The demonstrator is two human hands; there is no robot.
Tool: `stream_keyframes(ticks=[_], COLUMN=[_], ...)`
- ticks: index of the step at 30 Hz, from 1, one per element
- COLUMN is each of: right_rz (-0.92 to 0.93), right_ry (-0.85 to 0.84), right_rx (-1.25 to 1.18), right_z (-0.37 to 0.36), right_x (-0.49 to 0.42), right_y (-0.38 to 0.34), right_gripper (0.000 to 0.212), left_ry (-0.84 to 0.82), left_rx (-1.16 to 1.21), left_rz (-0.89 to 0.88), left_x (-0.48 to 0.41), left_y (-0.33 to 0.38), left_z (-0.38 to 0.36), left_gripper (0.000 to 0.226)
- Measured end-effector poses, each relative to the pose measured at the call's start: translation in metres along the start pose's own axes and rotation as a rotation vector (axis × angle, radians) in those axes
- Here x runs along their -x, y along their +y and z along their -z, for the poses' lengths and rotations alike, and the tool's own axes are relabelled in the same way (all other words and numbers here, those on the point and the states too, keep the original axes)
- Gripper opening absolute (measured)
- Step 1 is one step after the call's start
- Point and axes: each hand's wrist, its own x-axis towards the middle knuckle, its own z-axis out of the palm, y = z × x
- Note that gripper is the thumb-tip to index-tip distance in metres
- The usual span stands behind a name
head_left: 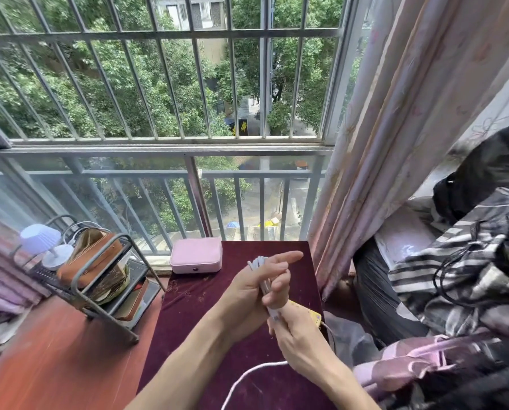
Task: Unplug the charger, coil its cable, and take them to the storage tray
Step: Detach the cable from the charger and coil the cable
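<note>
Between left-hand fingers (272, 272), the cable (257, 261) sits bundled

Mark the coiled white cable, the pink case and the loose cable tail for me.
coiled white cable (256, 261): head view, on the loops above the left hand (259, 287).
pink case (196, 255): head view, on the middle of its lid.
loose cable tail (249, 375): head view, on the curve trailing below the right hand (297, 341).
</note>
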Motion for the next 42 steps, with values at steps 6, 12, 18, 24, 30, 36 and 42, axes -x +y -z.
stream_keyframes(ticks=[6,12,18,24,30,36,42], right_rz=[0.061,0.096,0.164,0.171,0.089,-0.015,-0.099], right_ry=[-0.076,-0.130,-0.137,-0.145,-0.094,0.114,0.091], right_rx=[0.181,0.403,0.287,-0.003,-0.209,-0.419,-0.526], right_z=[0.004,0.035,0.092,0.109,0.090,0.054,0.024], right_x=[0.021,0.025,-0.002,-0.042,-0.049,-0.044,-0.035], right_y=[-0.007,-0.037,-0.074,-0.056,-0.023,0.000,0.025], right_gripper=[0.017,0.027,0.021,0.013,0.018,0.033,0.031], left_ry=[0.118,0.181,-0.067,-0.132,-0.157,-0.256,-0.137], left_rx=[-0.187,-0.543,-0.909,-0.381,-0.214,0.063,0.283], left_rz=[-0.017,0.048,0.166,0.306,0.226,0.167,0.084], left_x=[-0.003,0.003,0.015,0.015,0.023,0.026,0.012], left_y=[0.013,0.009,-0.001,-0.021,-0.020,-0.013,-0.005], left_z=[0.025,0.038,0.029,0.009,0.003,-0.006,-0.014], left_gripper=[0.035,0.035,0.018,0.080,0.045,0.017,0.016])
